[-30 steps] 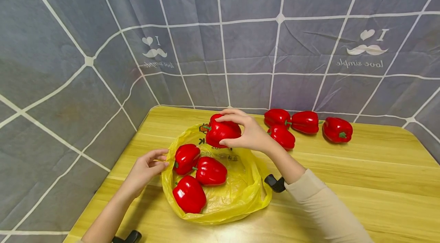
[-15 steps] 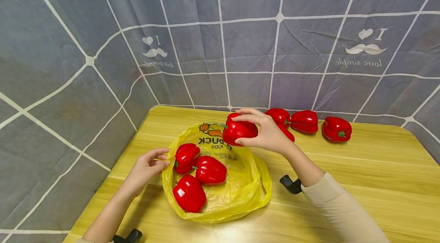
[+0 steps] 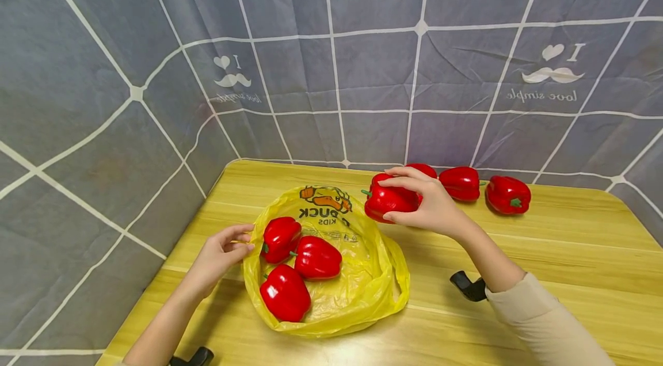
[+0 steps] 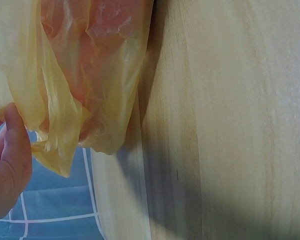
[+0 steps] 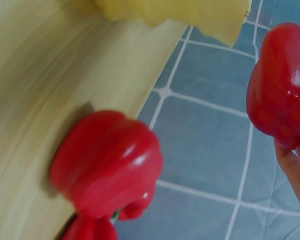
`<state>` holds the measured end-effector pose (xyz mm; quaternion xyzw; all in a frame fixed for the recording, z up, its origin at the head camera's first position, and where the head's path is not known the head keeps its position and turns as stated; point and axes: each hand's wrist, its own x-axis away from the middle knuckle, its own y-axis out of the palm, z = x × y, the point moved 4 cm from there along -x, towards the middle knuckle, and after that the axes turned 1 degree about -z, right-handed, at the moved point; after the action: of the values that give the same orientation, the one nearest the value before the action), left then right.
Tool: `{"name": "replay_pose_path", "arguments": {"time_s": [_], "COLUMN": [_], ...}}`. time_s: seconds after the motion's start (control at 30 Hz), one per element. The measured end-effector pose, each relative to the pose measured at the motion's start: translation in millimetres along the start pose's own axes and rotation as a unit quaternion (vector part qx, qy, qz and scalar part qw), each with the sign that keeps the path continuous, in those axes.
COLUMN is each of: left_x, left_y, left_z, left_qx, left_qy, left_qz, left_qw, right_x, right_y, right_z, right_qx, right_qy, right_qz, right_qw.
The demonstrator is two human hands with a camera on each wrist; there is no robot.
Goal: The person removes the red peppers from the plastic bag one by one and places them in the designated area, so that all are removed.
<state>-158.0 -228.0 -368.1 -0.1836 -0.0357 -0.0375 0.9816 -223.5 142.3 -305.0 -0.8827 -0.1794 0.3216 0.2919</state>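
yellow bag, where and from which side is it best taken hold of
Likely the loose loop on the right of the yellow bag, from the right: it sticks out sideways, away from the three peppers inside.

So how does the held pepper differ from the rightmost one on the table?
The held pepper, gripped by the right hand, is off the table; the rightmost pepper rests on it. The held pepper's stem points left in the head view; the rightmost pepper's faces the camera. Both are glossy red.

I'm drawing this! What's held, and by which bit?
Right hand: shiny red bell pepper, by its body, opposite the green stem. Left hand: yellow plastic bag, by its rim.
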Motion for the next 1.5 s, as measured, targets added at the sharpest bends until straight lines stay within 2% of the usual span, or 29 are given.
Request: {"name": "replay_pose_path", "arguments": {"time_s": [0.23, 0.77, 1.2, 1.5], "left_x": [1.4, 3.1, 3.0, 4.1], "left_y": [-0.5, -1.9, -3.9, -4.6], "left_z": [1.2, 3.8, 6.6, 7.6], "left_qx": [0.002, 0.000, 0.003, 0.005], "left_qy": [0.000, -0.007, -0.003, -0.001], "left_qz": [0.001, 0.000, 0.008, 0.007], "left_qw": [1.0000, 1.0000, 1.0000, 1.0000], "right_x": [12.9, 46.8, 73.1, 89.0], "right_y": [-16, -46, -65, -69], "right_z": [8, 31, 49, 70], "right_qx": [0.030, 0.097, 0.118, 0.115], "right_qy": [0.007, 0.054, 0.096, 0.133], "right_qz": [0.012, 0.026, 0.041, 0.035], "right_qw": [0.9995, 0.9935, 0.9875, 0.9839]}}
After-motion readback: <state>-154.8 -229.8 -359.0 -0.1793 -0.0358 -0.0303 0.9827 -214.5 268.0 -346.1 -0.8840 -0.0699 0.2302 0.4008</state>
